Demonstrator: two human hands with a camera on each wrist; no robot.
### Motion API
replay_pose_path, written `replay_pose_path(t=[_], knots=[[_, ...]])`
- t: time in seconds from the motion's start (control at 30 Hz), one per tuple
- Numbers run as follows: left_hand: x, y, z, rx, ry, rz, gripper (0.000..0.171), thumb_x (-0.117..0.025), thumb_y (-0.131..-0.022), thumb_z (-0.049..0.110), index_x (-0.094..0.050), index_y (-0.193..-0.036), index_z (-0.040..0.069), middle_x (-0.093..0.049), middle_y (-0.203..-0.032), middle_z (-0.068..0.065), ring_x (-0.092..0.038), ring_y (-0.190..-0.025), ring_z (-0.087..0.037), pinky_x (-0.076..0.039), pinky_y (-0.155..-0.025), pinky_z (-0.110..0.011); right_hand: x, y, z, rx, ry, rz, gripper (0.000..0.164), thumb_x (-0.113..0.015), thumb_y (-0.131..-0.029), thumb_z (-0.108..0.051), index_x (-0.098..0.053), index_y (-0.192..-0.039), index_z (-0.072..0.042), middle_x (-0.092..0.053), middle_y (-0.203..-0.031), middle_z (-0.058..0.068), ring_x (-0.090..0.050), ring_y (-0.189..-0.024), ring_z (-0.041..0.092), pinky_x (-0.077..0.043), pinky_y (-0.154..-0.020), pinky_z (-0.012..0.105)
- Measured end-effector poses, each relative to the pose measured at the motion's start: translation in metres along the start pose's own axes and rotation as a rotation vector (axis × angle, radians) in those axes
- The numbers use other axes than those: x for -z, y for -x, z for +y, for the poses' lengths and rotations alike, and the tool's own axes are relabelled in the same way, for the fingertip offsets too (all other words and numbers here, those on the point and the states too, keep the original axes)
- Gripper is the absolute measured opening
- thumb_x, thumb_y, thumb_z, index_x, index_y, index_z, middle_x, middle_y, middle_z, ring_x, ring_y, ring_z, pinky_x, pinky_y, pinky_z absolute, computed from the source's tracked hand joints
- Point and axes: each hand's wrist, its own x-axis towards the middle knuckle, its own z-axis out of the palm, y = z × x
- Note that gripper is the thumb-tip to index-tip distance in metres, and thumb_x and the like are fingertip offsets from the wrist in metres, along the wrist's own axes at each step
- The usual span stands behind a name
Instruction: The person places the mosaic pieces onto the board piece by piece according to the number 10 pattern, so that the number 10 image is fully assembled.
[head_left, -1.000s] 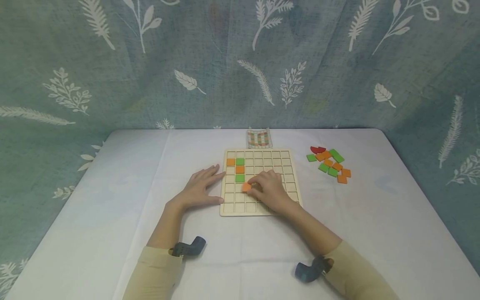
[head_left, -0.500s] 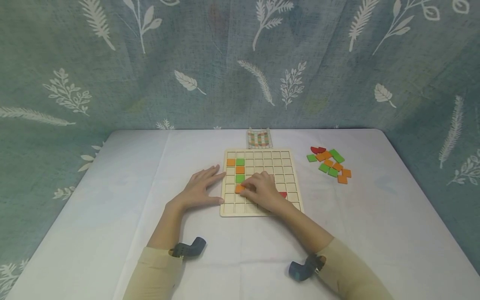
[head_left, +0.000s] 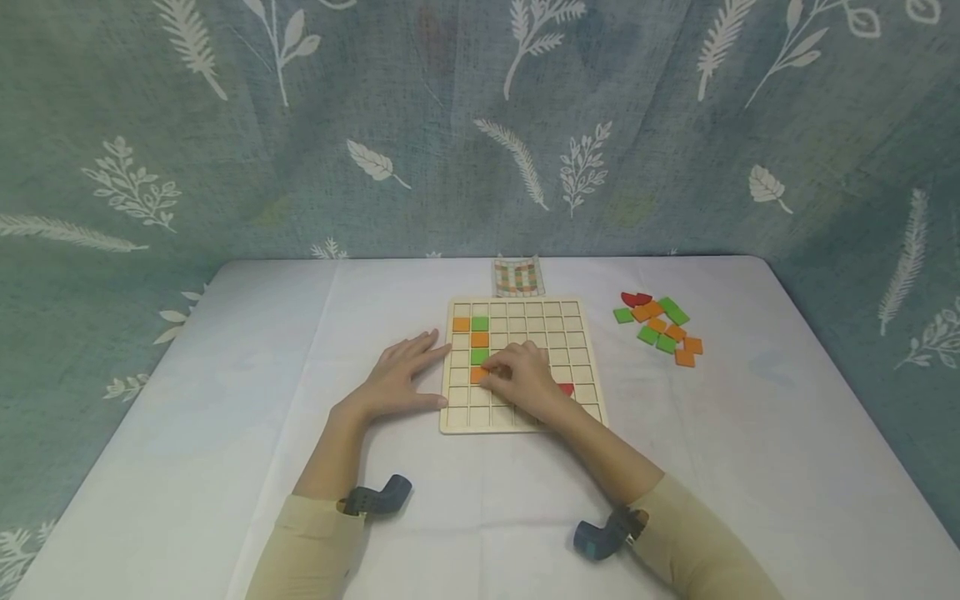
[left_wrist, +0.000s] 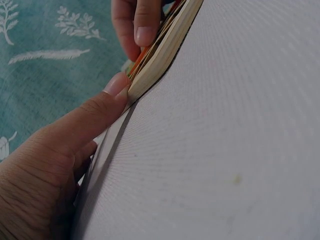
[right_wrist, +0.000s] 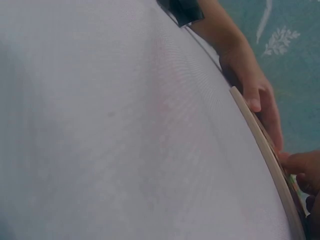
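Note:
A square wooden grid board (head_left: 480, 417) lies on the white table. My right hand (head_left: 525, 382) is over it, thumb and fingertips pinching a square orange tile (head_left: 477, 375) at the cell just below a green tile (head_left: 480, 357). Above these sit an orange tile (head_left: 480, 339), another green tile (head_left: 480, 323) and an orange tile (head_left: 461, 324) to its left. My left hand (head_left: 397, 379) rests spread beside the board, fingertips at its left edge; in the left wrist view its thumb (left_wrist: 117, 84) is against the board's corner. A red piece (head_left: 566, 390) shows partly behind my right wrist.
A small patterned grid card (head_left: 517, 277) lies behind the board. To the right is a loose group of pieces: red ones (head_left: 634, 299), green ones (head_left: 673, 311) and orange ones (head_left: 684, 358). A leaf-print cloth (head_left: 420, 125) hangs behind the table.
My right hand has moved left with the orange tile, bringing it to the cell under the green tile. The red piece has come into view behind the wrist. My left hand stays put.

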Motion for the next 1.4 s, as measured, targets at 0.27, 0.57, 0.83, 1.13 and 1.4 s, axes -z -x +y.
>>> replay_pose_path(t=[0.27, 0.57, 0.83, 1.13, 1.4], knots=[[0.000, 0.000, 0.000, 0.012, 0.003, -0.003, 0.087, -0.071, -0.073, 0.057, -0.037, -0.146, 0.025, -0.018, -0.158, -0.003, -0.012, -0.145, -0.028, -0.009, -0.116, -0.051, 0.007, 0.001, 0.002, -0.011, -0.019, 0.012, 0.028, -0.078, -0.077, -0.031, -0.075, -0.099, -0.014, -0.065, -0.086, -0.006, -0.043, -0.080, 0.014, -0.029, -0.075, 0.032], [-0.001, 0.000, 0.001, 0.006, -0.010, 0.002, 0.088, -0.071, -0.072, 0.059, -0.038, -0.146, 0.023, -0.019, -0.158, -0.005, -0.014, -0.145, -0.029, -0.010, -0.116, -0.051, 0.024, 0.008, 0.013, -0.067, -0.014, 0.030, 0.031, -0.078, -0.077, -0.028, -0.073, -0.102, -0.012, -0.066, -0.088, -0.001, -0.046, -0.083, 0.017, -0.030, -0.079, 0.038], [0.000, 0.000, 0.001, 0.021, -0.008, 0.005, 0.088, -0.071, -0.071, 0.059, -0.037, -0.146, 0.025, -0.018, -0.158, -0.003, -0.013, -0.145, -0.027, -0.008, -0.117, -0.049, 0.039, 0.011, 0.028, -0.076, 0.006, 0.085, 0.031, -0.078, -0.077, -0.027, -0.073, -0.103, -0.010, -0.066, -0.086, 0.002, -0.047, -0.088, 0.020, -0.030, -0.080, 0.041], [0.000, 0.001, 0.002, 0.039, 0.002, 0.005, 0.090, -0.071, -0.070, 0.061, -0.038, -0.146, 0.027, -0.018, -0.158, -0.002, -0.012, -0.146, -0.027, -0.009, -0.116, -0.052, 0.065, 0.023, 0.043, -0.090, -0.054, 0.116, 0.036, -0.077, -0.079, -0.024, -0.070, -0.109, -0.005, -0.065, -0.099, 0.010, -0.045, -0.098, 0.027, -0.037, -0.083, 0.039], [0.000, 0.000, 0.000, 0.023, -0.005, -0.006, 0.089, -0.071, -0.071, 0.058, -0.037, -0.146, 0.026, -0.018, -0.158, -0.002, -0.012, -0.146, -0.026, -0.008, -0.117, -0.049, 0.085, 0.041, 0.061, -0.210, 0.001, 0.142, 0.041, -0.076, -0.080, -0.027, -0.068, -0.113, -0.006, -0.063, -0.106, 0.011, -0.048, -0.097, 0.026, -0.043, -0.078, 0.037]])
